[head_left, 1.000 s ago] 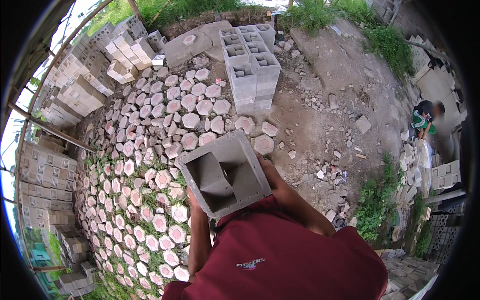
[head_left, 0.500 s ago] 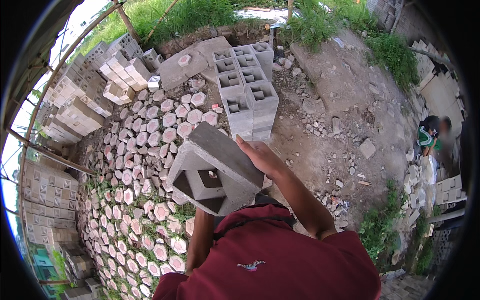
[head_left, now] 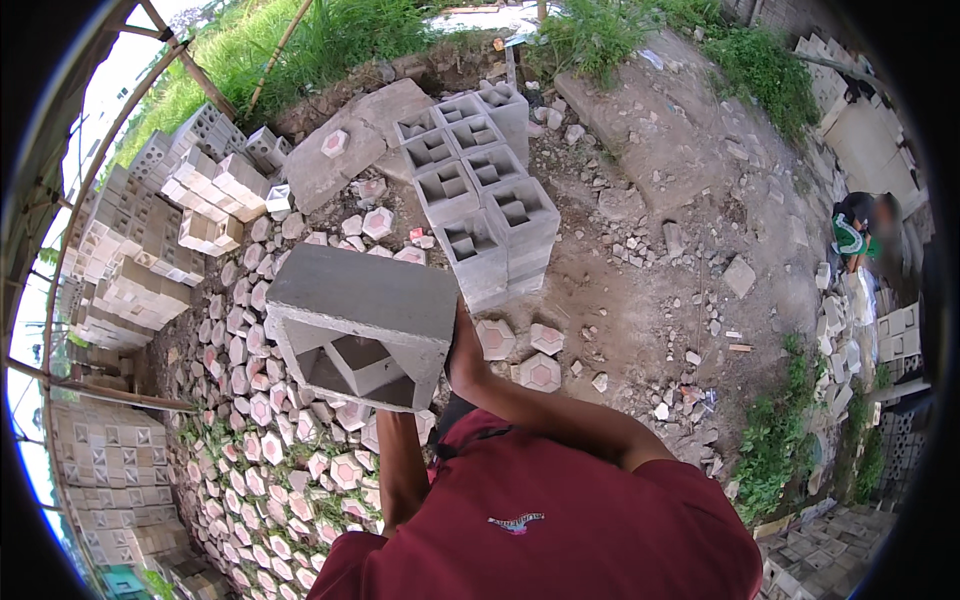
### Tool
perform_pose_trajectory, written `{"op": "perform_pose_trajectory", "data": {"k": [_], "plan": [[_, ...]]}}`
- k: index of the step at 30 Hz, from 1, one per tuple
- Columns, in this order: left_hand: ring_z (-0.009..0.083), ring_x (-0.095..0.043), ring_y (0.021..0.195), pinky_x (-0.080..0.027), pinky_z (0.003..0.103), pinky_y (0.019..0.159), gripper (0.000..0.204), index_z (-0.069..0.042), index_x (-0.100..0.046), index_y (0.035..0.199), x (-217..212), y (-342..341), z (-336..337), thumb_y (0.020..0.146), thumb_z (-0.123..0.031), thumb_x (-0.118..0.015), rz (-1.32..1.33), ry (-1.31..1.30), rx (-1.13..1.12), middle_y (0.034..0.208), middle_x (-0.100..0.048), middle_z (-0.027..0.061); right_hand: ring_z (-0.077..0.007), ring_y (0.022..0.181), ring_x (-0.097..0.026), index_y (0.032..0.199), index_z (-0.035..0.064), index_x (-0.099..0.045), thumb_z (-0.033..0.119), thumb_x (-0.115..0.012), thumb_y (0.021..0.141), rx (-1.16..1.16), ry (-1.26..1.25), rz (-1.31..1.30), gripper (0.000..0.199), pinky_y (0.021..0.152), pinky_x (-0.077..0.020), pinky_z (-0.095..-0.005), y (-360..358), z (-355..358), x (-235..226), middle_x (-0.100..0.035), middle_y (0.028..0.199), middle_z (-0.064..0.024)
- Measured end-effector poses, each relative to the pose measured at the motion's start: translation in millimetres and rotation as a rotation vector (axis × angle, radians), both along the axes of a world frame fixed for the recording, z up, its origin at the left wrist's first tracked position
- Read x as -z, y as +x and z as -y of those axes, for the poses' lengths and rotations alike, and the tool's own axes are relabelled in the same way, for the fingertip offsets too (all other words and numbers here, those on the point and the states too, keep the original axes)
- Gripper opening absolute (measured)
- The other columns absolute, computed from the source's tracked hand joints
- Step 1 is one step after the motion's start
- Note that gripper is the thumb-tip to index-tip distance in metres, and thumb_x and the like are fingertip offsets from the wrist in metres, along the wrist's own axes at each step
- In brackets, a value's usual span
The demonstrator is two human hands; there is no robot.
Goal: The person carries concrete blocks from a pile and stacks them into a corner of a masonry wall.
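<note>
A grey concrete block (head_left: 362, 300) is held aloft now, just ahead of the torso, its smooth face turned up and its hollow, web-divided side tipped toward the body. It is braced at its right end by the right hand (head_left: 463, 350), palm pressed flat along the wall, fingertips lost behind it. The left forearm (head_left: 400, 460) is run straight up beneath the block; the left hand is hidden there, so whether it is spread or curled cannot be told.

Just beyond the right hand, a cluster of upright hollow blocks (head_left: 487, 190) is stood close together on the dirt. A few hexagonal pavers (head_left: 541, 372) are laid out near that hand, to its right, while below and left of the held block the ground is covered by a wide spread of pavers (head_left: 272, 447). Farther ahead, a broken slab (head_left: 385, 115) is topped by one paver (head_left: 335, 143). Pale block stacks (head_left: 205, 190) are piled well off to the left, and far right of the hands a co-worker (head_left: 852, 228) is seen.
</note>
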State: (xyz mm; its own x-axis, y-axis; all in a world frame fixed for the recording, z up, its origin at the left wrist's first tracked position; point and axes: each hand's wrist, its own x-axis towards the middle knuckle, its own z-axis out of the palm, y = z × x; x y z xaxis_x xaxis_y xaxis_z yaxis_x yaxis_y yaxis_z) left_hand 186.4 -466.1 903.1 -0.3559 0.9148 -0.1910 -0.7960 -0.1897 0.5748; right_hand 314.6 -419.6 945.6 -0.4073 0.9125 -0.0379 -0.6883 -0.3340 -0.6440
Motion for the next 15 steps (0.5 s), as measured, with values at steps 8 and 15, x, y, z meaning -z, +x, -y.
{"op": "perform_pose_trajectory", "data": {"k": [8,15], "plan": [[0.0306,-0.053,0.114,-0.042,0.044,0.099,0.073,-0.001,-0.045,0.132,-54.9,-129.8,-68.1,0.094,-0.061,-0.031,0.068,-0.016,-0.06,0.126,-0.054,0.0143,-0.0245,0.118,-0.05,0.137,0.0096,-0.042,0.065,-0.033,0.093,-0.479,-0.298,-0.789,0.071,0.101,-0.0405,-0.0399,-98.5,-114.3,29.7,-0.051,0.131,-0.0103],[0.0263,-0.052,0.116,-0.04,0.037,0.099,0.072,0.003,-0.046,0.131,-80.3,-208.6,-167.4,0.095,-0.058,-0.035,-0.376,0.019,0.379,0.124,-0.055,0.0161,-0.0252,0.119,-0.05,0.137,0.008,-0.041,0.068,-0.032,0.091,-0.214,-0.263,-0.657,0.077,0.101,-0.0406,-0.0398,-89.3,-177.3,75.2,-0.05,0.132,-0.0124]]}}
